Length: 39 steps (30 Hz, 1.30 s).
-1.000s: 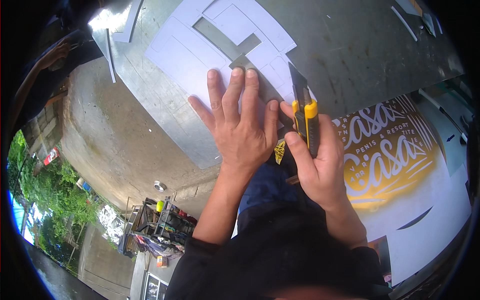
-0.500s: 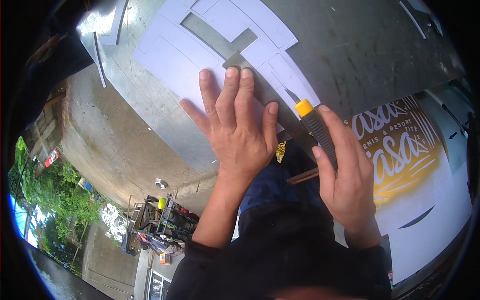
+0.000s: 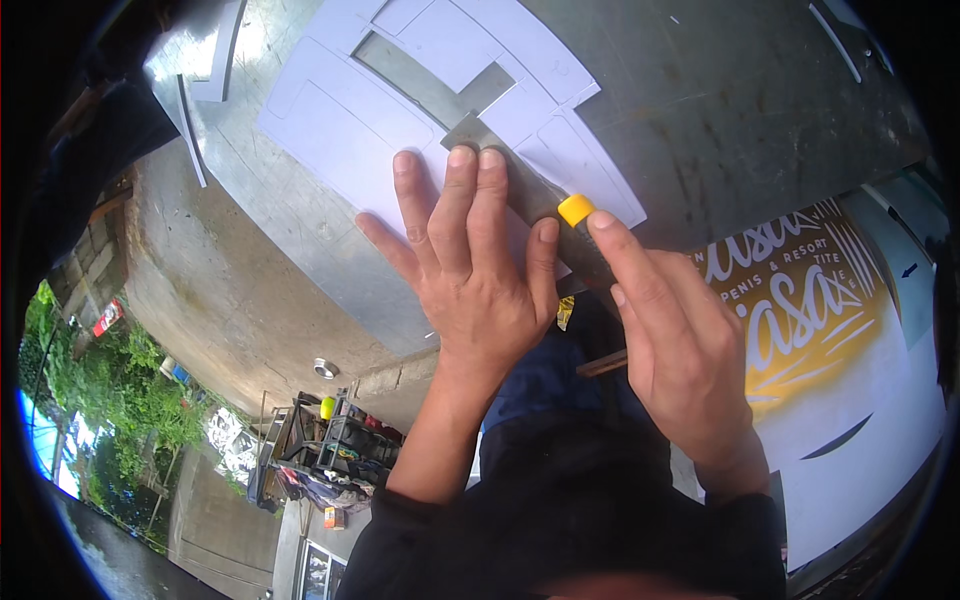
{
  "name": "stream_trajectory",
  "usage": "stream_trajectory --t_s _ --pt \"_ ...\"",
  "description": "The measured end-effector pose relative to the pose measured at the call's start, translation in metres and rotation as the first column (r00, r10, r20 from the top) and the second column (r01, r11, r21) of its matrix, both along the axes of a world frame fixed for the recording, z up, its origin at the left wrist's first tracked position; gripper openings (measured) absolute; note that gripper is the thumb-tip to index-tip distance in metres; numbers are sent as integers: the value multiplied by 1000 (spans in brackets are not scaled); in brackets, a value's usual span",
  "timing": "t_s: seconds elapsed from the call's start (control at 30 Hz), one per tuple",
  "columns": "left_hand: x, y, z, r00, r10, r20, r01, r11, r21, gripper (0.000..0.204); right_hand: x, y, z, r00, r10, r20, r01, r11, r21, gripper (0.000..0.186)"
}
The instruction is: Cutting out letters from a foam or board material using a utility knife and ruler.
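Observation:
My left hand [image 3: 478,270] lies flat with fingers spread, pressing a grey metal straightedge [image 3: 530,190] onto a white sheet [image 3: 345,135]. Its fingertips rest on the straightedge and the sheet beside it. My right hand [image 3: 685,345] is closed around a utility knife with a yellow collar [image 3: 575,209]; the dark handle is mostly hidden by the fingers. The thin blade points up and left, close along the straightedge's right edge. Rectangular openings are cut through the sheet's upper part, and fine outlines mark other areas.
A grey metal tabletop [image 3: 730,110] lies under the sheet. White offcut strips [image 3: 190,130] are at the upper left. To the right is a printed yellow-and-white panel [image 3: 800,390]. A cluttered rack [image 3: 340,440] stands on the floor at the lower left.
My right hand has moved the knife left and turned it, bringing the blade to the straightedge. My left hand still presses in place; the whole view has shifted slightly.

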<state>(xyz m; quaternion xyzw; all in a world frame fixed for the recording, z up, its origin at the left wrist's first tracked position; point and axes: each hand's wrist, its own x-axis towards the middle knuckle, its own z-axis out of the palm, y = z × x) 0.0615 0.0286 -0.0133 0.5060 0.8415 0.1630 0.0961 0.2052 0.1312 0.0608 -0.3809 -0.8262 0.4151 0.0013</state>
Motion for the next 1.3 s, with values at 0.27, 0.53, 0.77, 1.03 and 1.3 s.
stream_trajectory --t_s 0.27,0.53,0.77,1.03,1.3 --pt "0 1 1 1000 -2 2 2 1000 5 59 -1 0 -1 1000 4 -9 -4 1000 1 56" --pt "0 2 1 1000 2 3 -2 1000 6 59 -2 -1 -4 999 -11 -52 11 1000 -1 55" --pt "1 1 1 1000 4 -5 -4 1000 3 59 -3 0 -4 998 -6 -61 6 1000 -2 55" --pt "1 2 0 1000 1 -5 -1 1000 4 59 -3 2 -4 999 -5 -42 4 1000 -11 55" --pt "1 2 0 1000 -4 -8 4 1000 3 58 -6 1 -2 1000 16 -18 -16 1000 8 56"
